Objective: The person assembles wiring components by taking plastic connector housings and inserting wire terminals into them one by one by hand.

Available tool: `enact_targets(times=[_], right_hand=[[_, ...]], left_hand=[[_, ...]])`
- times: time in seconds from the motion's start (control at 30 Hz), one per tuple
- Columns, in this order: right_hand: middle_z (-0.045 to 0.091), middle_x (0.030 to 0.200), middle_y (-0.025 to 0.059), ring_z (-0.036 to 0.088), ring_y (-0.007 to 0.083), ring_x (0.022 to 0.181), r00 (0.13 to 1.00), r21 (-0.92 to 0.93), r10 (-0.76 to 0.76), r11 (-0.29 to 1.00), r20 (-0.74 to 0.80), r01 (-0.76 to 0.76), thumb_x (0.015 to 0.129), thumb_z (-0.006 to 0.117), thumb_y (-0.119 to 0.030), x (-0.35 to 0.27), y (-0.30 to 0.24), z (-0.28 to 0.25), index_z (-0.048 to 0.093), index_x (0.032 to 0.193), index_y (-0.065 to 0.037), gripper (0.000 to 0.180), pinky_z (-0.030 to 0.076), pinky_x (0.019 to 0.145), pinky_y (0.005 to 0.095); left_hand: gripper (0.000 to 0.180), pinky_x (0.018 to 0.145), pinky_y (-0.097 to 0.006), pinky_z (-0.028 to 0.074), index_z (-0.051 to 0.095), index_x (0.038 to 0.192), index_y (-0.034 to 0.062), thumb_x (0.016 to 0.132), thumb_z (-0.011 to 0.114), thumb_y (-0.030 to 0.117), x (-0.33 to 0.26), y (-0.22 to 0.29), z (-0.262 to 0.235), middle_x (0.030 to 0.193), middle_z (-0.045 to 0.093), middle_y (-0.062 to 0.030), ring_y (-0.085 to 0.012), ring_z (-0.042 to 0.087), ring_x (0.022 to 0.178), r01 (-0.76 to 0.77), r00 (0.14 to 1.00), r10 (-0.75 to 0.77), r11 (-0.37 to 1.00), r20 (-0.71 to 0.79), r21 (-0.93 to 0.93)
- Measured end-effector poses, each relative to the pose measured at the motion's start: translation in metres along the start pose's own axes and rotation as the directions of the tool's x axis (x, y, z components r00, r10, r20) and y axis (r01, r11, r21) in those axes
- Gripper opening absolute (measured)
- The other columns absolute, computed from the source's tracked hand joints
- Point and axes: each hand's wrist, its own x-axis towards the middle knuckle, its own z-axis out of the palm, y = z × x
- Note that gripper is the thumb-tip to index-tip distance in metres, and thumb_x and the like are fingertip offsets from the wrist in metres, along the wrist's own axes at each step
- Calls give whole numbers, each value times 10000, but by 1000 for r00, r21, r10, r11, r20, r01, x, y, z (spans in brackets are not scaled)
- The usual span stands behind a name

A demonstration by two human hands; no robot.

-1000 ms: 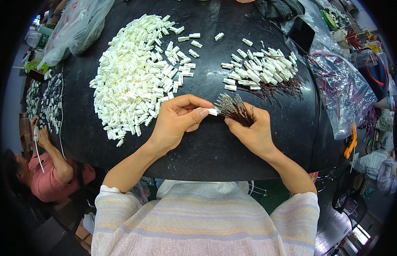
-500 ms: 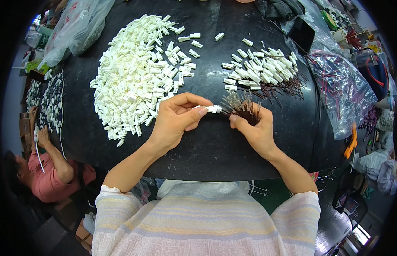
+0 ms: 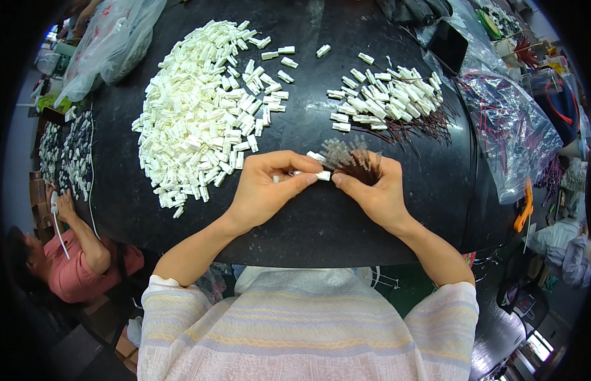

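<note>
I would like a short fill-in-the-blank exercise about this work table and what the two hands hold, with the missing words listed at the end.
1. The left hand pinches a small ____ plastic connector housing.
2. The right hand holds a bundle of thin dark ____.
3. The large pile of empty housings lies to the ____ of the smaller pile of wired housings.
4. The round table top is ____ in colour.

Missing words: white; wires; left; black
</note>
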Motion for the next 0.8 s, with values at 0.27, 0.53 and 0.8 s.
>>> enact_targets(times=[0.27,0.53,0.8], right_hand=[[560,663,-2,474,32,620,998,11,32,999,-56,-31,788,586,-54,6,-5,-6,580,810,21,78,373,550,186],[550,602,7,479,38,539,996,-100,42,994,-83,-50,801,559,-54,8,-11,-12,547,774,0,61,352,499,190],[555,624,1,483,35,549,997,-46,23,999,-72,-26,764,585,-23,6,-6,-6,546,802,1,59,361,498,189]], left_hand=[[348,419,-147,323,466,1123,-78,910,409,192,12,0,-16,982,568,-195,-49,388,560,335,935,-187,742,301,-580],[333,424,-125,324,433,1161,-91,875,467,77,11,8,-16,1027,550,-216,-44,385,571,329,939,-201,763,279,-557],[258,390,-138,219,579,1025,-39,874,526,164,6,11,-14,642,464,-16,-17,312,478,219,976,-209,932,64,-287]])
